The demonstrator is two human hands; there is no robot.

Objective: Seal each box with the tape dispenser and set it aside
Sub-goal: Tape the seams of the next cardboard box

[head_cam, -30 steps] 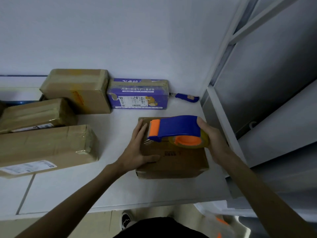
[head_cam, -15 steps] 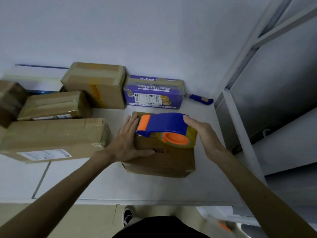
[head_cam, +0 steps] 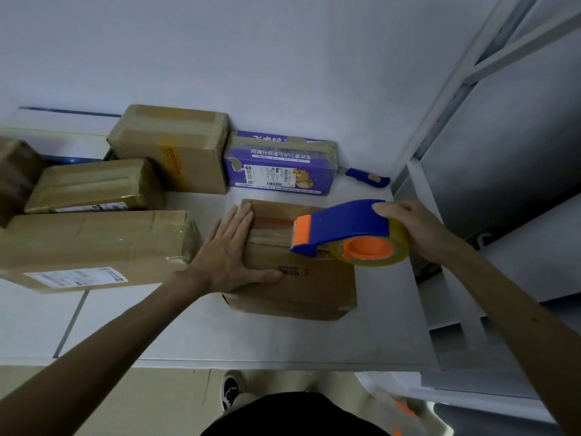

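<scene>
The box (head_cam: 301,278), near-centre on the table (head_cam: 283,341), is held down by the flat, straight-fingered left hand (head_cam: 229,250) at its left edge; the tape dispenser (head_cam: 342,228), gripped in the right hand (head_cam: 415,228), should be pressed onto the seam (head_cam: 270,236) and drawn straight right, box steadied.

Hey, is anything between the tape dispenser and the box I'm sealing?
Nothing visible. The tape dispenser, gripped by the right hand, has its orange nose on the box top; the left hand rests flat at the box's left edge.
</scene>
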